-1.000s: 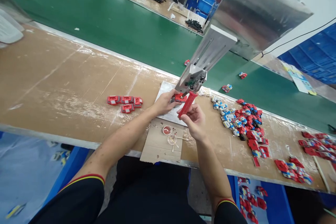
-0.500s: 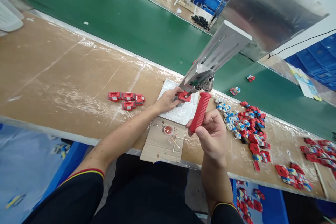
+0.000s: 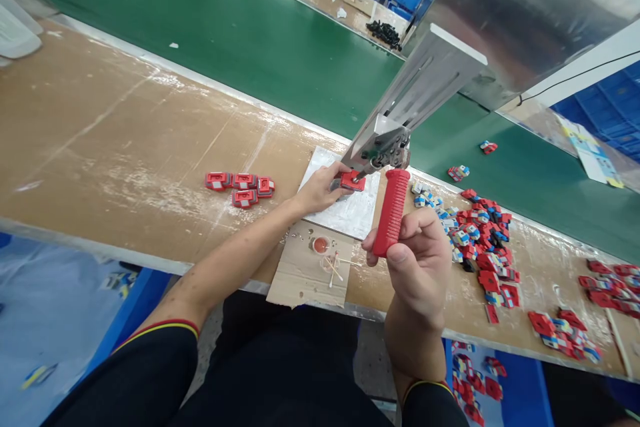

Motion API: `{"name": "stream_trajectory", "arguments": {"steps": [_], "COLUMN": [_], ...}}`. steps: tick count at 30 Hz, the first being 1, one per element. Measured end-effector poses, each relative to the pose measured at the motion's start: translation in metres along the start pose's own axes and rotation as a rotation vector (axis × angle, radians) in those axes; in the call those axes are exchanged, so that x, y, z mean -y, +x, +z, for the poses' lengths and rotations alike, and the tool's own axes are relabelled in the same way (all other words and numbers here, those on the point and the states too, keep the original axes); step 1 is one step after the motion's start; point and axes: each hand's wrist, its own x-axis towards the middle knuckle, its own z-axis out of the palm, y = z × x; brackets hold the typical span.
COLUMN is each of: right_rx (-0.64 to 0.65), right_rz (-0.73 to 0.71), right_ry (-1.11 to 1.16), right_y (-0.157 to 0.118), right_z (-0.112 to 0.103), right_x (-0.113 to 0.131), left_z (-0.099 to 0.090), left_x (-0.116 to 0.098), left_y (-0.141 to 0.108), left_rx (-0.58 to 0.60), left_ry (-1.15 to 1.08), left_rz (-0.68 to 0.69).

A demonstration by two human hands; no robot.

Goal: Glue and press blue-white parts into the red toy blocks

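Observation:
My left hand holds a small red part under the tip of a metal press, above a white plate. The fingers of my right hand are wrapped round the red ribbed handle of the press. Several red and grey pieces lie together left of the plate. To the right is a heap of red, blue and white toy pieces.
A piece of cardboard nearest me bears a small cup of red liquid and cotton swabs. Beyond the table runs a green conveyor belt with a few toy pieces. Blue bins stand below the table edge.
My right hand and the red handle have shifted a little to the right, and the handle stands more upright. The toy pieces on the belt appear slightly further right. My left hand has barely moved.

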Motion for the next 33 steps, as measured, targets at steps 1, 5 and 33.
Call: {"name": "stream_trajectory", "arguments": {"steps": [1, 5, 33], "right_rx": [-0.002, 0.039, -0.262], "right_rz": [0.002, 0.052, 0.203], "right_ry": [0.004, 0.002, -0.993], "right_y": [0.0, 0.001, 0.25], "right_z": [0.0, -0.001, -0.167], "right_x": [0.0, -0.006, -0.142], "left_z": [0.0, -0.001, -0.014], "left_x": [0.0, 0.0, 0.0], "left_y": [0.0, 0.0, -0.009], "left_rx": [0.0, 0.005, 0.011], "left_ry": [0.008, 0.049, 0.114], "left_rz": [-0.003, -0.015, -0.004]}}
